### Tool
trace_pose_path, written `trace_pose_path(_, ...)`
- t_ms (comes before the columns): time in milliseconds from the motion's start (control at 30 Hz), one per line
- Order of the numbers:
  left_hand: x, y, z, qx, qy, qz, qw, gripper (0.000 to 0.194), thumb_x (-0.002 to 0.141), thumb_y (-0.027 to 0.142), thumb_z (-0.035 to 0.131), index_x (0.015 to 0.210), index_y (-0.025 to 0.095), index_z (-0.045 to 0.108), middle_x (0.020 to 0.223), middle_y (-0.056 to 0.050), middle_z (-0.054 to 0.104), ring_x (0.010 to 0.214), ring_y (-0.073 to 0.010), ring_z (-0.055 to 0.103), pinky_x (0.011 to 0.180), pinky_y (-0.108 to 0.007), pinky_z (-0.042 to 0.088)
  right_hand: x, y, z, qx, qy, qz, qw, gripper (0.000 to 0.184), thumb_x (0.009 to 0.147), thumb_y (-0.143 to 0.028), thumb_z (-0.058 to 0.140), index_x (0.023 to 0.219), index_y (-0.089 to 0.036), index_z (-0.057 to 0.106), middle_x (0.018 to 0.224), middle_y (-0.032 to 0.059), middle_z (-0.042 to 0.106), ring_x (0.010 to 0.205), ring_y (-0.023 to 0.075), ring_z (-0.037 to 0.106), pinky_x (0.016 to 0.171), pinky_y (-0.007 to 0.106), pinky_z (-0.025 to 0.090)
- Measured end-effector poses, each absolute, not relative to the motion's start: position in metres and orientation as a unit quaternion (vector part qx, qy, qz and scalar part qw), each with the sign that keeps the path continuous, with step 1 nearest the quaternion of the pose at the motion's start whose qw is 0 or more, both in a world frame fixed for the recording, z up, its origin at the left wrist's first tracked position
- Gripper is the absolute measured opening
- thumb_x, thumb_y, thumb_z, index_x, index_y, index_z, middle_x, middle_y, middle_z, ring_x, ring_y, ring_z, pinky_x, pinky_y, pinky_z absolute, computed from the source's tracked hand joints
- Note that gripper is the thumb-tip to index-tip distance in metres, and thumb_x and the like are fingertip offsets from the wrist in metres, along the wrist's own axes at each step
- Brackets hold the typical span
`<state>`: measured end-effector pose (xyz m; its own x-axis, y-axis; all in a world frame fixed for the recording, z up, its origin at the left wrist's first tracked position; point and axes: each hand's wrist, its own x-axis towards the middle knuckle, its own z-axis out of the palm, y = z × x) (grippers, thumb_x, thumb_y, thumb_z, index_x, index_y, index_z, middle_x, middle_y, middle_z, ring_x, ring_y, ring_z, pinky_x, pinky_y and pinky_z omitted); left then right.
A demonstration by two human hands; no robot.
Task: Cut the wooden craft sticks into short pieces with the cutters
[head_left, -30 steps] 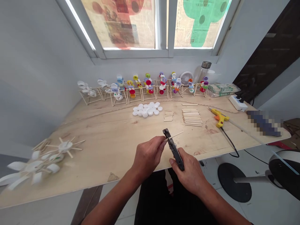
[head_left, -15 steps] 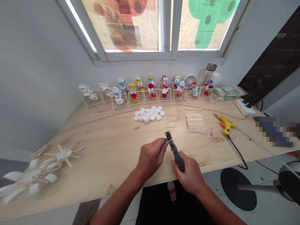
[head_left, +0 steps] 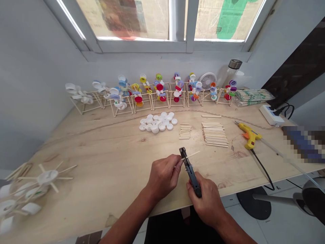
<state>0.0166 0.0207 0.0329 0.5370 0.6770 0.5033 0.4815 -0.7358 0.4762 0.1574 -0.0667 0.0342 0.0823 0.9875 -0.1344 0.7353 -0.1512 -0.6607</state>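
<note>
Between its fingertips my left hand [head_left: 165, 174] pinches a thin wooden stick [head_left: 193, 155], whose free end points up to the right. Dark pliers [head_left: 191, 174] are gripped by the handles in my right hand [head_left: 207, 200]. The stick lies across the jaws of the pliers, close to my left fingertips. Whether the jaws are fully closed on it is too small to tell. Beyond my hands are a small pile of short sticks [head_left: 185, 131] and a larger pile of longer sticks [head_left: 215, 134]. White bottle caps [head_left: 158, 122] are grouped left of them.
Stick-frame models with coloured caps [head_left: 159, 88] line the wall. A yellow glue gun [head_left: 250, 135] lies at right, near a power strip [head_left: 271, 115] and bagged sticks [head_left: 254, 97]. White wheels with stick spokes [head_left: 47, 177] sit at left. A small fan [head_left: 207, 81] and bottle [head_left: 231, 73] stand behind.
The camera view has shifted, moving the models and left-hand wheels leftward in the picture. Both hands keep their hold, and the stick stays across the jaws of the pliers.
</note>
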Motion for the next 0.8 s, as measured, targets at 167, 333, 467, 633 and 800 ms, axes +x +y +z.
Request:
trace_pose_path(167,0.016,0.025,0.026,0.865,0.320,0.367,0.121,0.008,0.082,0.015,0.044,0.080,0.015,0.052,0.060,0.000,0.055,0.049,-0.0099,0.049,0.049,-0.021,0.036,0.157,-0.065,0.032,-0.701,-0.620,0.283,0.212,0.009,0.080,-0.025,0.044,0.073,-0.020,0.047,0.060,-0.0007,0.061,0.056,0.0169,0.059,0.053,0.024,0.032)
trace_pose_path(333,0.015,0.027,0.019,0.865,0.310,0.382,0.102,0.007,0.081,0.014,0.045,0.081,0.016,0.051,0.057,0.001,0.051,0.048,-0.0096,0.047,0.048,-0.021,0.034,0.157,-0.064,0.027,-0.699,-0.633,0.261,0.204,0.010,0.080,-0.025,0.044,0.073,-0.020,0.047,0.058,-0.0013,0.060,0.055,0.0165,0.058,0.052,0.024,0.030)
trace_pose_path(467,0.015,0.027,0.016,0.862,0.309,0.392,0.091,0.006,0.081,0.013,0.046,0.082,0.016,0.051,0.057,0.001,0.051,0.048,-0.0095,0.046,0.048,-0.022,0.034,0.157,-0.064,0.026,-0.701,-0.644,0.237,0.197,0.011,0.081,-0.025,0.043,0.071,-0.020,0.046,0.057,-0.0012,0.060,0.053,0.0162,0.058,0.050,0.024,0.027)
trace_pose_path(633,0.014,0.027,0.011,0.859,0.313,0.398,0.076,0.007,0.081,0.013,0.045,0.083,0.016,0.051,0.058,0.001,0.051,0.048,-0.0097,0.047,0.048,-0.022,0.034,0.155,-0.065,0.020,-0.710,-0.657,0.177,0.182,0.011,0.079,-0.025,0.045,0.070,-0.020,0.046,0.054,-0.0007,0.060,0.050,0.0159,0.056,0.048,0.025,0.022)
trace_pose_path(800,0.011,0.027,0.008,0.854,0.313,0.409,0.071,0.008,0.081,0.013,0.046,0.086,0.016,0.052,0.061,0.000,0.054,0.051,-0.0106,0.050,0.050,-0.022,0.037,0.155,-0.064,0.017,-0.715,-0.666,0.134,0.165,0.011,0.078,-0.025,0.047,0.069,-0.020,0.047,0.055,-0.0001,0.060,0.051,0.0165,0.056,0.048,0.025,0.020)
